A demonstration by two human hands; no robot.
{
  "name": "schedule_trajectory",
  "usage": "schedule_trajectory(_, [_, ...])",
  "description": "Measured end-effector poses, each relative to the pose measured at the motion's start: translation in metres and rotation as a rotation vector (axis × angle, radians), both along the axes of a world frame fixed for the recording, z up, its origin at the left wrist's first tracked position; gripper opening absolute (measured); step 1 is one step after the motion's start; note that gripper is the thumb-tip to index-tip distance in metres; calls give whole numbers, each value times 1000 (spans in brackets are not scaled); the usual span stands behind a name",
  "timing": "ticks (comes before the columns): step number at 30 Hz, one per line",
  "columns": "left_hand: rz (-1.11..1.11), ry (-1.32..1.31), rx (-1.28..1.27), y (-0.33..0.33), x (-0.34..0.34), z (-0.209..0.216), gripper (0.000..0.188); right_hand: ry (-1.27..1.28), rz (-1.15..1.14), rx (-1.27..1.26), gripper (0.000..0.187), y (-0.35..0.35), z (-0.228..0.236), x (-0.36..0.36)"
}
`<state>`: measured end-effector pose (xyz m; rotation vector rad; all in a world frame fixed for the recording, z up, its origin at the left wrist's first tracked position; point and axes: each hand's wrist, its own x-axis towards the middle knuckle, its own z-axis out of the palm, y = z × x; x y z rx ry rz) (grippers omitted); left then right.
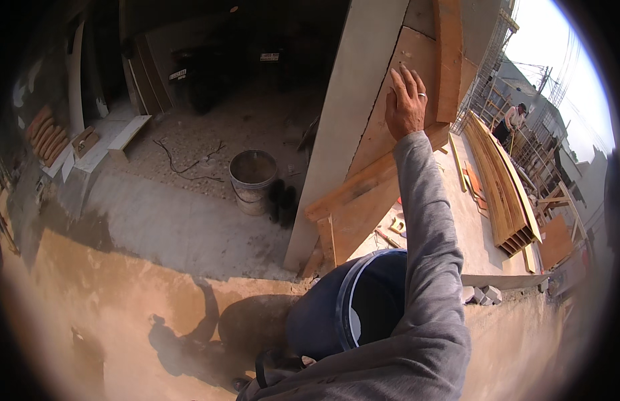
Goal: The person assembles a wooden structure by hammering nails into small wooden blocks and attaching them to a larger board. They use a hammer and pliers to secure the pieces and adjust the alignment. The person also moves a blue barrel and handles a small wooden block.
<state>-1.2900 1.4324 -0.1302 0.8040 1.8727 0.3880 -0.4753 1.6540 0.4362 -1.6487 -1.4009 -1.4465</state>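
My right hand [407, 103], with a ring on one finger, is raised at the end of a grey sleeve. Its fingers are spread and lie against an orange-brown wooden panel [383, 120] beside an upright wooden beam [448, 63]. Whether it presses on the panel, I cannot tell. Below the panel runs a slanting wooden plank [353, 190]. A large blue barrel [317, 311] stands under my arm, its open mouth partly covered by the sleeve. My left hand does not show; a small pale patch beside the barrel is too unclear to name.
A bucket [253, 170] stands in the shaded room, near a thin bent branch or rod. Long stacked timber [500, 187] lies on the slab at right, with scattered tools nearer. Farther off, a person [512, 120] stands by scaffolding. Grey stone pieces [487, 294] sit at the slab's edge.
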Motion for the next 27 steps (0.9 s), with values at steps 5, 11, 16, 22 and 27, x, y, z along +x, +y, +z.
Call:
schedule_trajectory(5, [24,68,45,10,-28,32,30,-178,151,325,44,49,56,-18])
schedule_trajectory(11, [-10,75,-35,-2,-9,35,28,-202,27,428,49,83,72,11])
schedule_trajectory(16, [-19,86,-67,-11,-10,30,27,-169,74,376,48,92,53,14])
schedule_trajectory(22, [-100,34,-22,33,15,18,26,-143,12,399,43,85,58,9])
schedule_trajectory(27, [-116,27,10,53,17,23,25,-68,118,427,46,63,37,22])
